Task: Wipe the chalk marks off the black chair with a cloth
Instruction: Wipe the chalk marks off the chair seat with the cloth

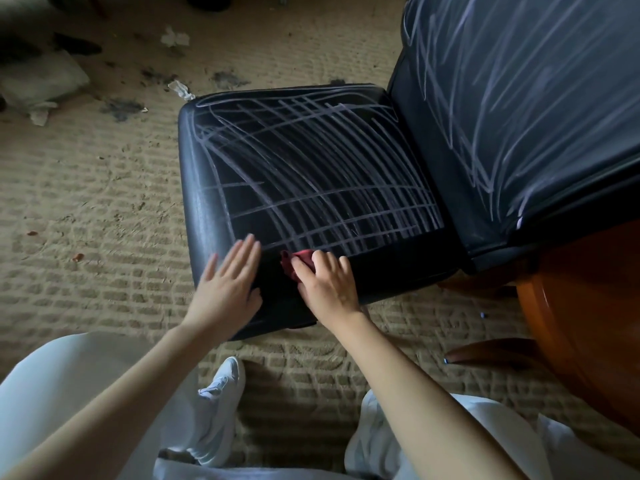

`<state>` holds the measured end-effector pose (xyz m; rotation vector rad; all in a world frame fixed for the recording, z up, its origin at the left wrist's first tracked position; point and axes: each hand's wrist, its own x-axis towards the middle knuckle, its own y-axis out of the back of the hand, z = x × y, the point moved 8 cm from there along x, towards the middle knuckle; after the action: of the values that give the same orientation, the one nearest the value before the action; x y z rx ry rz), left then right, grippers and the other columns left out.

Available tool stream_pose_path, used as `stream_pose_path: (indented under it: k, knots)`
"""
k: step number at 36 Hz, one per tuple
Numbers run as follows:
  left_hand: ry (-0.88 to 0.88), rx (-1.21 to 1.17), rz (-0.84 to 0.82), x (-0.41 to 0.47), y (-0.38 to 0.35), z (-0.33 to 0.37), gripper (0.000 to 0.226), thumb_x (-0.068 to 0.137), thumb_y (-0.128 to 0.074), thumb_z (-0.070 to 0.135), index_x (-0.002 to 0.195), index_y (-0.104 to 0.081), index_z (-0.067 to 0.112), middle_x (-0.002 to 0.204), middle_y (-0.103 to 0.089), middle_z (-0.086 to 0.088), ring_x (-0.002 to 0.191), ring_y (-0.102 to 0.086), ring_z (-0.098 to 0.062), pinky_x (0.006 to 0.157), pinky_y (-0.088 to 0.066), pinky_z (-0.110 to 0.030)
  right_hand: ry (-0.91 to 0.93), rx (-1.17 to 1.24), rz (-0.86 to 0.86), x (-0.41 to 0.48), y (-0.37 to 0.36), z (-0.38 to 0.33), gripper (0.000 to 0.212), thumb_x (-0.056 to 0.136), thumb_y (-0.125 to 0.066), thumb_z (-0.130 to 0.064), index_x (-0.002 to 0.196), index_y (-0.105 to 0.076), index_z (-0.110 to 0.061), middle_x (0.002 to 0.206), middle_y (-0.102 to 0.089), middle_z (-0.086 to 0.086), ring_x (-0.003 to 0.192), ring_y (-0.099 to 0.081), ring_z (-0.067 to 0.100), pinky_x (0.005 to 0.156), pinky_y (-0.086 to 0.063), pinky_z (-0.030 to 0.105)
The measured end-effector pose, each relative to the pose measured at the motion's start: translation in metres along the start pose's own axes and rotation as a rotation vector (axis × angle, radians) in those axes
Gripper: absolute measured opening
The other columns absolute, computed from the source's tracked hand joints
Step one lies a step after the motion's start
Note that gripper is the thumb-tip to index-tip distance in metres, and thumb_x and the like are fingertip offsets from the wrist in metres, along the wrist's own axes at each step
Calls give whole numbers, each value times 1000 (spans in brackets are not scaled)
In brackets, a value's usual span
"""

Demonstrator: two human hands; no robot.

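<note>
Right hand (327, 289), fingers curled on red cloth (298, 259), presses chalk-marked black chair (204, 188) seat; left hand (228, 282) flat, fingers straight.

Beige carpet (104, 188) covers floor, woven in rows of short raised blocks. Dark smudged stains (121, 107) scattered across upper left part. Crumpled white paper scrap (175, 37) near top; second scrap (181, 89) lower, right of stains. Pale lumpy bundle (41, 81) at left edge, blurred. Small reddish crumbs (78, 257) on carpet at left. Glossy orange-brown wooden furniture (581, 323) at right edge, curved. Tiny blue speck (482, 315) just beside it. Light dim, top left corner dark.
</note>
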<state>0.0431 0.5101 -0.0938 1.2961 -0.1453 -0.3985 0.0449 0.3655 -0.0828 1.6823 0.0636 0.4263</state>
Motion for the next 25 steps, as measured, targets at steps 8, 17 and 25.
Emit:
stream_pose_path:
  k: [8, 17, 25]
  knots:
    - [-215, 53, -43, -2, -26, 56, 65, 81, -36, 32, 140, -46, 6, 145, -45, -9, 131, -47, -23, 102, -44, -47, -63, -19, -11, -7, 3, 24, 35, 72, -75, -15, 106, -70, -14, 81, -57, 11, 71, -56, 30, 65, -44, 37]
    - [-228, 94, -47, -2, -38, 72, 57, 88, -34, 34, 134, -54, 7, 142, -49, -9, 129, -50, -22, 101, -47, -42, -33, -82, -11, -14, 9, 40, 38, 69, -77, -16, 106, -70, -17, 79, -56, 8, 69, -55, 27, 62, -43, 36]
    - [-205, 121, -6, -3, -39, 81, 56, 89, -33, 34, 131, -57, 6, 140, -51, -11, 127, -52, -22, 100, -47, -41, 0, -138, -5, -17, 13, 62, 40, 70, -77, -15, 109, -69, -18, 80, -57, 9, 70, -56, 29, 62, -45, 38]
